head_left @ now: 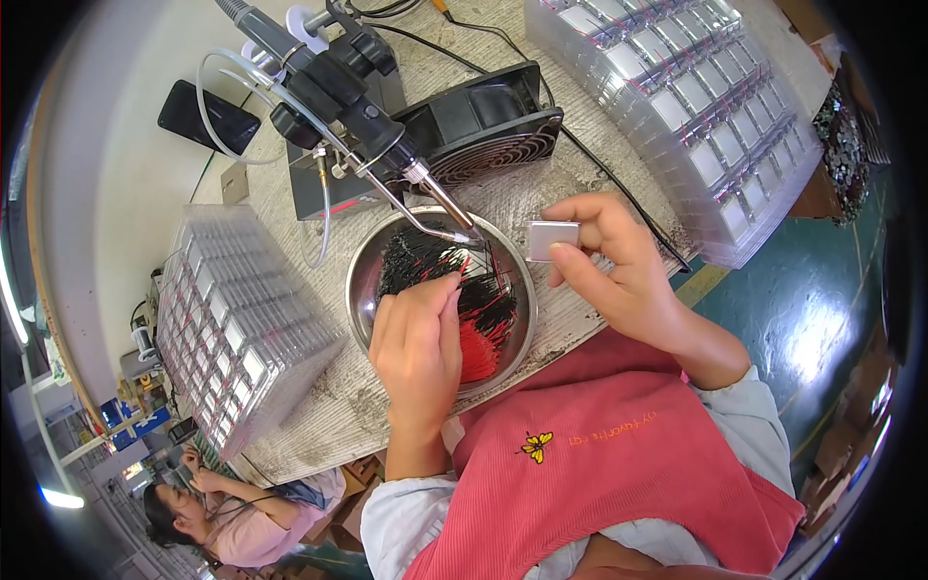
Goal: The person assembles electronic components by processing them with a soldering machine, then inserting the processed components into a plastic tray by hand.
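My right hand (619, 261) pinches a small flat silver battery cell (553, 238) between thumb and fingers, just right of a round metal bowl (529, 333). Many short black and red wires (480, 353) lie in the bowl. My left hand (420, 338) is closed over the bowl, thumb and fingertips pinched on what looks like a thin wire; its end is hard to make out among the others. Above the bowl, a soldering iron (445, 201) is clamped in a stand, its tip close to a thin metal feed tube and between my two hands.
A black fan (493, 121) stands behind the bowl. Stacked clear trays of silver cells rise at the left (242, 319) and far right (696, 126). A black phone (208, 116) lies at the back left. Cables cross the worktable (333, 416). Another person (232, 512) sits at lower left.
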